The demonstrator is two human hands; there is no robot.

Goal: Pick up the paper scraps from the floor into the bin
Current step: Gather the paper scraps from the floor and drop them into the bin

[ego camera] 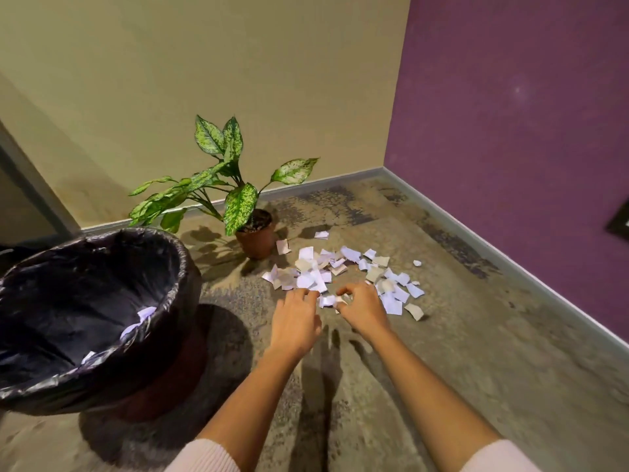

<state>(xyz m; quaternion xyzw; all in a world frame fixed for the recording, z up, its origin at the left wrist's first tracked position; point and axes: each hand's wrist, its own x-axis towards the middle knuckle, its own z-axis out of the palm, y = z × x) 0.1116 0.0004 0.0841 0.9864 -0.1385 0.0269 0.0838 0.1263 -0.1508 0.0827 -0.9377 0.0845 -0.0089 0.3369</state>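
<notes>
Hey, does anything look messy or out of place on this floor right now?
Yes. Torn paper scraps lie scattered on the carpet beside the potted plant, where the left hand and right hand reach into them. One small crumpled bit sits apart to the right. A few scraps are already in the bin.

No text, label, brand, number or sign can be read. The paper scraps (311,279), just beyond the fingertips of the left hand (295,318) and the right hand (362,310), show only pale faces, and any writing on them is too small and blurred to tell. The black liner of the bin (183,267), off to the left of the left hand, shows no legible print.
</notes>
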